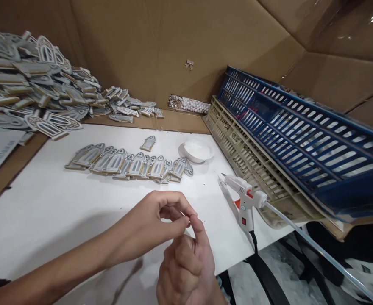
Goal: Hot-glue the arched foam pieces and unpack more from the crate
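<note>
My left hand [161, 220] reaches in from the left, its thumb and forefinger pinched together. They meet the raised fingertip of my right hand [186, 267], whose other fingers are curled into a fist. If anything small sits between the fingertips, I cannot make it out. Just beyond my hands, a row of grey-and-white arched window-shaped pieces [137, 164] with gold edges lies overlapped on the white table [78, 220]. A single similar piece [148, 143] lies behind the row. To the right stands a white glue gun [245, 199] with a clear glue stick [301, 231] in its back.
A big heap of arched pieces [40, 80] fills the back left. A white bowl [198, 151] stands behind the row. On the right, a blue crate [288, 123] leans above a beige crate [246, 152]. Cardboard walls [135, 46] enclose the back.
</note>
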`<state>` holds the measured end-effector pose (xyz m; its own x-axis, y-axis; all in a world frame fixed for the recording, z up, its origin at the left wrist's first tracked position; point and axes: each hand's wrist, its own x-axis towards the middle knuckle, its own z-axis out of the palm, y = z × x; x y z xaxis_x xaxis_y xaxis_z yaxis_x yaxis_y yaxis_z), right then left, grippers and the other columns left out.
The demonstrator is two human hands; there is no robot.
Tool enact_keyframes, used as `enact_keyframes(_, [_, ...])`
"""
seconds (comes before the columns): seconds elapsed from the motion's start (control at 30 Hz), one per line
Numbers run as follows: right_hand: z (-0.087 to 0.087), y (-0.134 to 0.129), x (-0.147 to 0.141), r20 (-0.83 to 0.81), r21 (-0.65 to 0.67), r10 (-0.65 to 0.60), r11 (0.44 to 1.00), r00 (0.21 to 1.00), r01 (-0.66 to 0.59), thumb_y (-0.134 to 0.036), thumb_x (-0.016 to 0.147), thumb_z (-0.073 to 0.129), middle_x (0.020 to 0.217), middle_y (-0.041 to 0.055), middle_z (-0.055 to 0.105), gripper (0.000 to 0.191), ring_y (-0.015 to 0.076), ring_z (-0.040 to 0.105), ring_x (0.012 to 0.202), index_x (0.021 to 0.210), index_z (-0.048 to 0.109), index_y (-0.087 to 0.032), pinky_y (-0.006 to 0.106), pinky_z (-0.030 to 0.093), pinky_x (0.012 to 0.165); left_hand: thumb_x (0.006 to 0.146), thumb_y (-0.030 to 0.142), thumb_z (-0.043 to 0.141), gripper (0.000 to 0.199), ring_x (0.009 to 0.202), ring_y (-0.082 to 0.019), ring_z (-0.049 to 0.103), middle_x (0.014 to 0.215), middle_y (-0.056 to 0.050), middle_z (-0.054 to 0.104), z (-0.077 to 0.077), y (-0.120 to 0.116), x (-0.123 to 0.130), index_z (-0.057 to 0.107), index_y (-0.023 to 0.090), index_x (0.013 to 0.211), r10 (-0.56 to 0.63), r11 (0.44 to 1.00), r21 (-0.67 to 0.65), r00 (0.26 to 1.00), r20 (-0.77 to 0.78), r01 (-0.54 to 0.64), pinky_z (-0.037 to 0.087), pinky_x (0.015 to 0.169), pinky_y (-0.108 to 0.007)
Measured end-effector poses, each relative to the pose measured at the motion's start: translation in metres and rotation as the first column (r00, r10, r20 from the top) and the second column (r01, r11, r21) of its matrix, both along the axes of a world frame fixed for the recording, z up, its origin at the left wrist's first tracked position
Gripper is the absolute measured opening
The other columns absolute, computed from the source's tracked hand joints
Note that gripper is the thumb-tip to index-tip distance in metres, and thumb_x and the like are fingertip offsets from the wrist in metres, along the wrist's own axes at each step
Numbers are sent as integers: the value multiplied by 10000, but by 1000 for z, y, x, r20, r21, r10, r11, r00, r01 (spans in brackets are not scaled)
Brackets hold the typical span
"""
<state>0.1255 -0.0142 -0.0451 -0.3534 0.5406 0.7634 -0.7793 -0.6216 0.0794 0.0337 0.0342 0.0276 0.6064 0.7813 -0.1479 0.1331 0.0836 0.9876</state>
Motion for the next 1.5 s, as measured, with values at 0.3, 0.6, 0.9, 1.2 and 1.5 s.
enact_keyframes(0.3, [-30,-8,1,114,-12,55,998,992,-54,-902,574,-229,288,-47,207,897,35,256,243,358,297,-208,175,274,296,753,328,676,183,761,-148,535,767,0,622,2,-6,0,572,180,782,-29,970,-238,992,125,59,417,716,-290])
enact_keyframes(0.6, [-58,-14,3,209,-22,69,998,975,-66,-880,496,-312,288,-45,208,915,44,292,253,349,293,-209,180,300,300,774,362,702,232,777,-143,548,804,0,628,1,-8,0,561,180,806,-18,935,-343,976,218,94,407,744,-287])
enact_keyframes(0.9, [-87,-21,-3,377,-70,1,997,926,28,-873,496,-318,282,-36,236,943,73,359,261,350,345,-219,211,325,306,728,219,627,108,700,-113,495,713,46,550,6,-19,0,524,196,752,80,841,-534,957,280,86,390,700,-254])
enact_keyframes(1.2, [-36,-10,-14,-3,-17,-165,986,986,165,-833,628,-283,342,-36,262,924,49,297,293,380,350,-207,180,307,301,655,201,646,177,667,-109,496,686,50,518,4,-25,8,483,200,725,184,767,-641,946,267,32,370,646,-231])
enact_keyframes(1.5, [-35,-7,-11,59,-13,-130,991,990,131,-832,637,-281,336,-31,250,909,50,293,298,347,307,-202,192,314,312,679,189,589,136,621,-85,431,717,44,477,-3,-24,9,453,187,670,171,800,-598,936,307,50,306,586,-210])
